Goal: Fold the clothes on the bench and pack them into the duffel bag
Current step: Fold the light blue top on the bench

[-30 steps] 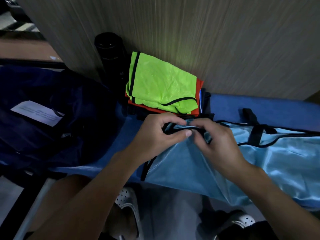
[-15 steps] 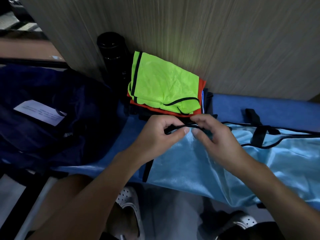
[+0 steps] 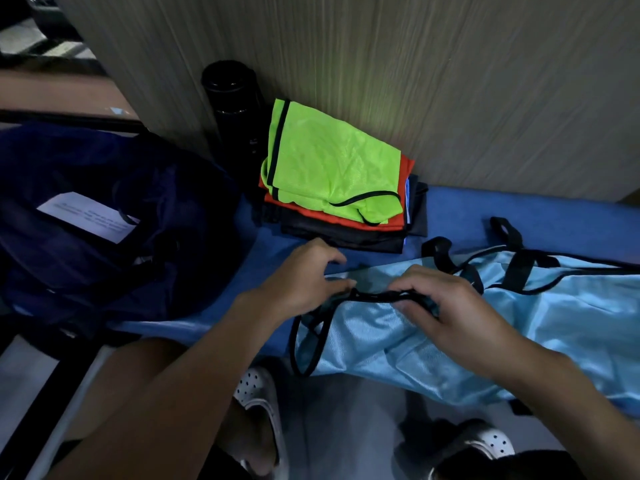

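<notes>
**Right-hand grip [image 3: 450, 317] clamped on a shiny light blue mesh bib [image 3: 536, 323]**

Its fingers are curled round the bib's black trim [image 3: 377, 295]. The left-hand grip [image 3: 301, 282] has its thumb at the trim's end with fingers curled, and I honestly can't tell if it's pinching. The bib lies along the blue padded tabletop's [image 3: 485, 209] front edge and droops over it. A folded stack topped with neon green mesh [image 3: 329, 161] sits at the back edge. The dark navy fabric duffel bag [image 3: 104, 220] is at the left end.

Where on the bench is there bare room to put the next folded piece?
Bare bench runs along the wall, right of the folded stack, behind the light blue vest. A narrow gap lies between duffel bag and stack. Elsewhere is crowded.
</notes>
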`<act>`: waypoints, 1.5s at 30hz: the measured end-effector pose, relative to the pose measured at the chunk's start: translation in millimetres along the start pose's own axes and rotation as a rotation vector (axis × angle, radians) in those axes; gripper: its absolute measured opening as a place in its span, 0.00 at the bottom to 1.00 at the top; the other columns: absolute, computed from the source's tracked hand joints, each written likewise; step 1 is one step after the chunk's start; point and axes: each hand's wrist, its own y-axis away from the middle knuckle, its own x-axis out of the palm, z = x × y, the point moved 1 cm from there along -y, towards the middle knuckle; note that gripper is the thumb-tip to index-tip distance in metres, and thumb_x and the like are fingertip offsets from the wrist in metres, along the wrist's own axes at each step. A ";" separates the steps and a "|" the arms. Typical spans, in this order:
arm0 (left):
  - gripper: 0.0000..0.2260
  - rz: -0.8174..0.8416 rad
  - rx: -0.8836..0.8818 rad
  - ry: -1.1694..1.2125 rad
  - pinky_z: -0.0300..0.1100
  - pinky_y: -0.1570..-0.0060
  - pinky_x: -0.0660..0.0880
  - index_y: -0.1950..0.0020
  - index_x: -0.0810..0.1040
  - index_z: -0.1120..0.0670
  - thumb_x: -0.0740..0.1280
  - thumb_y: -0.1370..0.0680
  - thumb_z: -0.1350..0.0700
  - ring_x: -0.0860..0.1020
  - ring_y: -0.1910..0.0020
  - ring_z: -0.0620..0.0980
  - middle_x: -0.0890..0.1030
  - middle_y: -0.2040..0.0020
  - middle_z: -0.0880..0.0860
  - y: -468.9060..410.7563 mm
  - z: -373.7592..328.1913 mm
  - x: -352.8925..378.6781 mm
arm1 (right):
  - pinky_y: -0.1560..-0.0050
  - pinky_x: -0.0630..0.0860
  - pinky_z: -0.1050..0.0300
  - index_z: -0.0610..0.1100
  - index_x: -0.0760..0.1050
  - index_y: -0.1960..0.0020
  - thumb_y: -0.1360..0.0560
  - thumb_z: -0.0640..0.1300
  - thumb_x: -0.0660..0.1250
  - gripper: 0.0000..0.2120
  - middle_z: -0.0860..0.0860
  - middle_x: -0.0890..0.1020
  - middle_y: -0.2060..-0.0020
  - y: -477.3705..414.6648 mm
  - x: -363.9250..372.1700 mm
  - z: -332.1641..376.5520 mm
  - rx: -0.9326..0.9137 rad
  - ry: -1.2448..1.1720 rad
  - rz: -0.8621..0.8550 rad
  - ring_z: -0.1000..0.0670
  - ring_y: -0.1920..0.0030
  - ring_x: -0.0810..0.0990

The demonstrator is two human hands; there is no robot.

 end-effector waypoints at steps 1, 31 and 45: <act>0.20 0.020 0.031 -0.021 0.38 0.44 0.68 0.34 0.79 0.53 0.74 0.25 0.51 0.75 0.41 0.48 0.75 0.41 0.50 1.4 -1.9 0.6 | 0.57 0.71 0.63 0.48 0.78 0.50 0.23 0.37 0.68 0.07 0.55 0.76 0.59 0.8 0.1 0.5 0.005 -0.007 -0.001 0.53 0.56 0.77; 0.06 -0.155 -0.063 0.172 0.30 0.69 0.68 0.45 0.81 0.54 0.70 0.21 0.59 0.75 0.71 0.39 0.79 0.67 0.49 18.4 3.6 -16.2 | 0.56 0.75 0.50 0.51 0.78 0.50 0.23 0.38 0.68 0.08 0.56 0.78 0.59 5.8 2.6 -4.0 0.081 -0.013 0.045 0.53 0.56 0.79; 0.18 -0.261 -0.066 0.392 0.38 0.50 0.71 0.45 0.85 0.45 0.59 0.26 0.53 0.79 0.51 0.39 0.82 0.48 0.43 31.4 5.9 -17.6 | 0.49 0.67 0.71 0.44 0.78 0.46 0.24 0.31 0.64 0.12 0.58 0.75 0.54 -50.3 11.1 -2.1 -0.001 0.063 -0.114 0.62 0.50 0.75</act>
